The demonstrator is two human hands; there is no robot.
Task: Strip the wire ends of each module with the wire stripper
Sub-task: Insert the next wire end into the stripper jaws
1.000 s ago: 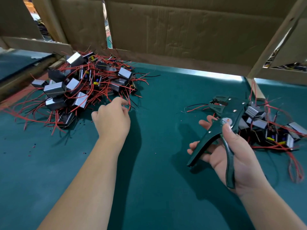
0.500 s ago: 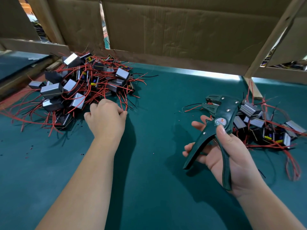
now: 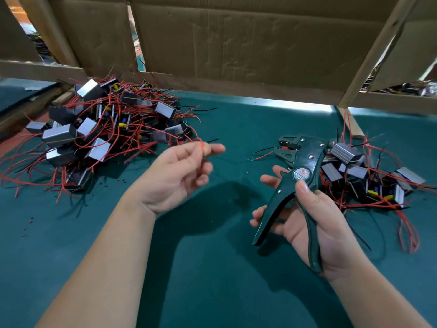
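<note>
Though small, wire stripper (image 3: 307, 159) label "W01"

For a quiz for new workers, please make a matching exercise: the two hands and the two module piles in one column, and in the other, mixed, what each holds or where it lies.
1 left hand
2 right hand
3 big pile
4 small pile

A on the right of the table, behind the stripper
B pinches a red wire
C on the left of the table
D grips the stripper

Pairs: 1-B, 2-D, 3-C, 4-A.
</note>
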